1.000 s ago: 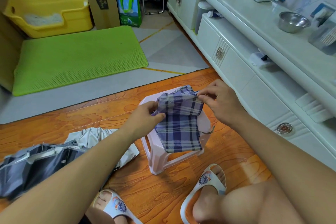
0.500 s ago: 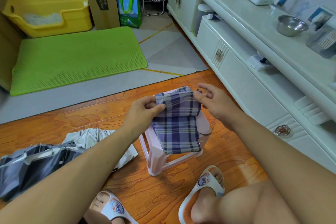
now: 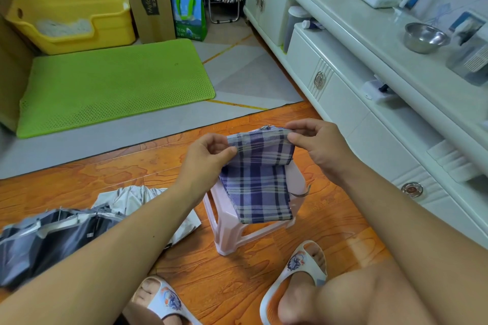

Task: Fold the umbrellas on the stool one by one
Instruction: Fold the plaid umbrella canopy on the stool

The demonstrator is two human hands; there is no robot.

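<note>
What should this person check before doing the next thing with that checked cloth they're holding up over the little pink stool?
1. Left hand pinches the top left corner of the plaid cloth: ok.
2. Right hand pinches the top right corner: ok.
3. Top edge stretched flat between both hands: ok.
4. Cloth hangs free in front of the pink stool, lower end not snagged: cannot tell.
5. Whether an umbrella frame is inside the cloth or it is only a sleeve: cannot tell.
6. Grey umbrella on the floor to the left lies apart from the stool, out of the way: ok.
</note>
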